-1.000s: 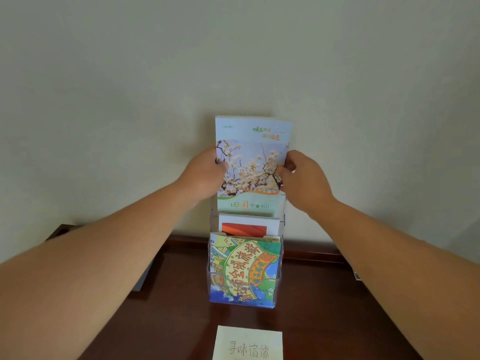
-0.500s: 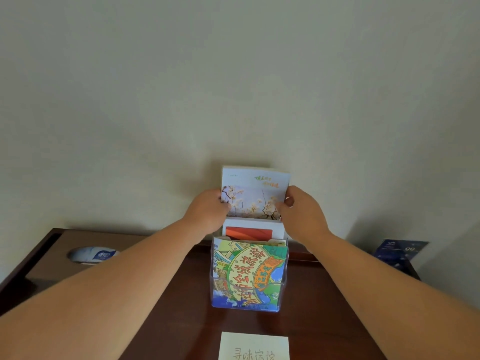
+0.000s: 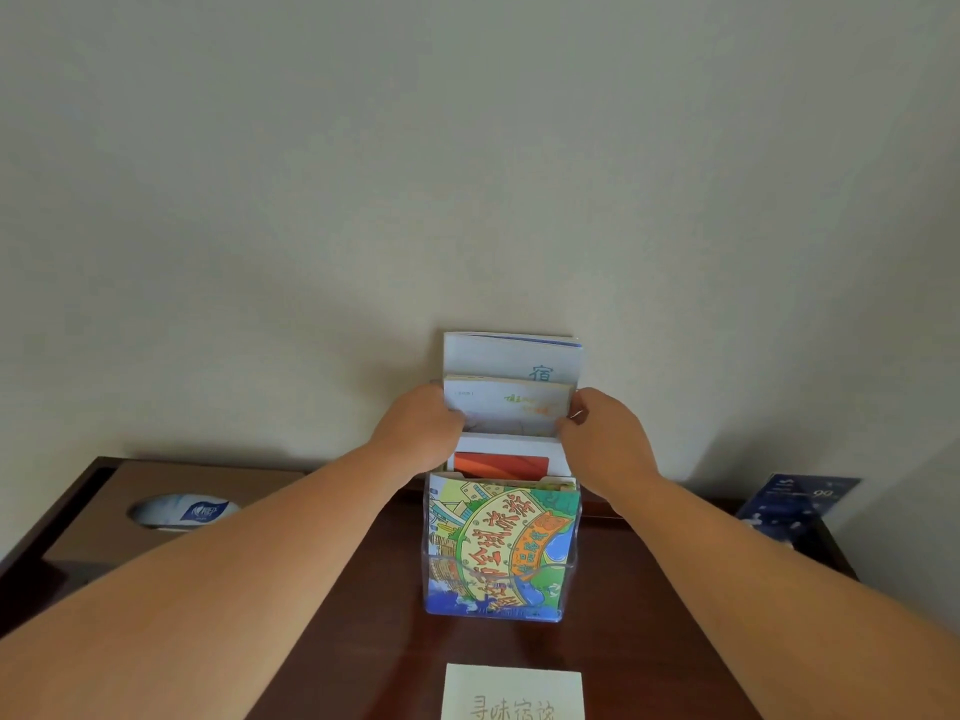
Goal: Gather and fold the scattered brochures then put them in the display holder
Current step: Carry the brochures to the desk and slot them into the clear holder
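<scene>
A clear tiered display holder (image 3: 567, 569) stands on the dark wooden table against the wall. Its front pocket shows a colourful cartoon brochure (image 3: 501, 543), and behind that sits a white brochure with a red band (image 3: 501, 465). My left hand (image 3: 421, 426) and my right hand (image 3: 605, 433) grip the two side edges of the pale blossom brochure (image 3: 506, 405), which is sunk deep into a rear pocket. Behind it a light blue brochure (image 3: 511, 356) rises highest. A cream folded brochure (image 3: 511, 691) lies flat on the table in front of the holder.
A brown tissue box (image 3: 171, 498) with a white and blue tissue pack showing sits at the table's left rear. A dark blue leaflet (image 3: 795, 504) leans at the right rear. A plain wall stands directly behind the holder.
Both hands have pushed the blossom brochure down into the rear pocket, so only its top strip shows. The light blue brochure behind it has come into sight.
</scene>
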A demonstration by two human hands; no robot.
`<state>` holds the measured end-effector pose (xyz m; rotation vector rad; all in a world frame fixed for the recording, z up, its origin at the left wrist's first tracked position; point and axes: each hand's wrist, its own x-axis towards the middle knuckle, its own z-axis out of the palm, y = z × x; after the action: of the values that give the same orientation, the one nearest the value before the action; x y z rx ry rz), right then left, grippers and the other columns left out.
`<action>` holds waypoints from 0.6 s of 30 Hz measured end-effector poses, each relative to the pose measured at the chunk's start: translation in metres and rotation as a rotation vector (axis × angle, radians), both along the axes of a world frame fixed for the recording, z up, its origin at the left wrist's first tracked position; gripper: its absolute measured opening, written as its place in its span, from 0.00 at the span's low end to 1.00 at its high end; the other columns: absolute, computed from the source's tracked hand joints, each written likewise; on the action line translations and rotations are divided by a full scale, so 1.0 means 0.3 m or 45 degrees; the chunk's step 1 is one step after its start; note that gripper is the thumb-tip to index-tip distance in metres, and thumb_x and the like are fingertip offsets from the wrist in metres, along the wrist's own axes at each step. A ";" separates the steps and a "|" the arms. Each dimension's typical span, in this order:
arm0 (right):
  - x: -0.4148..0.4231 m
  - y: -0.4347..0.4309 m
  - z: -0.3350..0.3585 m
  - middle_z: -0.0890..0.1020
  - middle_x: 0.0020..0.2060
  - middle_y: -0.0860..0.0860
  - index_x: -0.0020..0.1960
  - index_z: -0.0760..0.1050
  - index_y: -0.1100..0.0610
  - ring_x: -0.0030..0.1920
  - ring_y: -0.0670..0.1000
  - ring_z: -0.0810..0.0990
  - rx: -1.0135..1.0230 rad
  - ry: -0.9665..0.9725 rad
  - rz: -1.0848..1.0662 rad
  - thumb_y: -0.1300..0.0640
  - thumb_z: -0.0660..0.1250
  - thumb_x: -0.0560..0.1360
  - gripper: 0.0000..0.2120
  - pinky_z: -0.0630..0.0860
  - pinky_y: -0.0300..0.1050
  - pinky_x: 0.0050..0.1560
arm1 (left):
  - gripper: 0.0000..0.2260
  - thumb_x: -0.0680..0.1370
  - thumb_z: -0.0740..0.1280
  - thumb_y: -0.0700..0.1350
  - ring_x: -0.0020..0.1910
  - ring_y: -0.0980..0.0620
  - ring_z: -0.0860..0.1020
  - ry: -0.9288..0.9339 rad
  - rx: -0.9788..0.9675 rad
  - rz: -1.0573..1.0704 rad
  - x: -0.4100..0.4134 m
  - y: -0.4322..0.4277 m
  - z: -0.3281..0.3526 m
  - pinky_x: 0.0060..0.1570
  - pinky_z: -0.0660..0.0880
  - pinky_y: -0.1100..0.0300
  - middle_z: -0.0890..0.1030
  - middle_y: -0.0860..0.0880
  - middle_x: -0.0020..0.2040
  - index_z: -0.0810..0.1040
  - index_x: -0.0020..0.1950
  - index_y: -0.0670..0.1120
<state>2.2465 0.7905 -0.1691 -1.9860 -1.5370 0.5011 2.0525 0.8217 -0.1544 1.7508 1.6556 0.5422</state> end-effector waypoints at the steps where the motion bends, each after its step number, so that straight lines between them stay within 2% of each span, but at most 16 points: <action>1: 0.001 0.000 0.001 0.81 0.57 0.52 0.58 0.75 0.55 0.47 0.49 0.73 0.005 0.000 -0.002 0.59 0.61 0.79 0.09 0.67 0.36 0.37 | 0.07 0.78 0.62 0.43 0.48 0.44 0.81 -0.003 0.000 -0.001 -0.001 0.002 0.001 0.50 0.78 0.46 0.84 0.44 0.49 0.80 0.49 0.46; 4: 0.006 -0.002 0.004 0.81 0.56 0.53 0.57 0.75 0.55 0.47 0.49 0.73 0.029 -0.011 -0.012 0.59 0.61 0.80 0.08 0.69 0.38 0.41 | 0.08 0.78 0.62 0.44 0.43 0.44 0.81 -0.010 0.015 -0.009 -0.002 0.007 0.000 0.47 0.78 0.45 0.84 0.45 0.47 0.80 0.50 0.43; 6: 0.010 -0.002 0.002 0.81 0.56 0.53 0.56 0.75 0.56 0.46 0.49 0.73 0.017 -0.027 -0.021 0.58 0.61 0.80 0.07 0.67 0.36 0.36 | 0.08 0.79 0.61 0.44 0.43 0.44 0.81 0.013 0.015 -0.028 0.002 0.007 0.000 0.47 0.79 0.45 0.84 0.45 0.48 0.79 0.50 0.45; 9: 0.013 0.000 0.000 0.81 0.54 0.53 0.53 0.74 0.55 0.46 0.49 0.73 -0.022 -0.035 -0.022 0.58 0.61 0.79 0.05 0.63 0.33 0.32 | 0.08 0.79 0.63 0.46 0.46 0.39 0.82 0.033 -0.005 -0.063 0.008 0.007 0.003 0.47 0.79 0.44 0.84 0.40 0.49 0.79 0.42 0.50; 12: 0.013 0.001 0.004 0.81 0.52 0.53 0.48 0.72 0.53 0.45 0.50 0.73 -0.020 -0.043 -0.024 0.58 0.61 0.79 0.02 0.62 0.33 0.31 | 0.10 0.79 0.65 0.48 0.40 0.42 0.80 0.056 -0.001 -0.039 0.010 0.013 -0.003 0.38 0.73 0.53 0.84 0.39 0.46 0.79 0.42 0.44; 16: 0.018 -0.004 0.002 0.81 0.51 0.53 0.47 0.71 0.52 0.44 0.49 0.74 0.006 -0.041 -0.037 0.58 0.61 0.80 0.03 0.61 0.32 0.31 | 0.13 0.79 0.64 0.46 0.37 0.47 0.75 0.068 0.036 -0.046 0.018 0.008 -0.006 0.37 0.68 0.55 0.84 0.39 0.45 0.75 0.34 0.52; 18: 0.019 -0.004 -0.001 0.81 0.52 0.52 0.48 0.70 0.52 0.45 0.49 0.74 0.000 -0.038 -0.035 0.57 0.61 0.80 0.02 0.62 0.32 0.31 | 0.12 0.79 0.64 0.46 0.37 0.46 0.76 0.079 0.031 -0.041 0.021 0.009 -0.007 0.37 0.69 0.55 0.84 0.40 0.44 0.76 0.35 0.51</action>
<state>2.2522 0.7894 -0.1693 -2.0202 -1.5255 0.4620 2.0588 0.8243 -0.1564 1.8258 1.6671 0.4998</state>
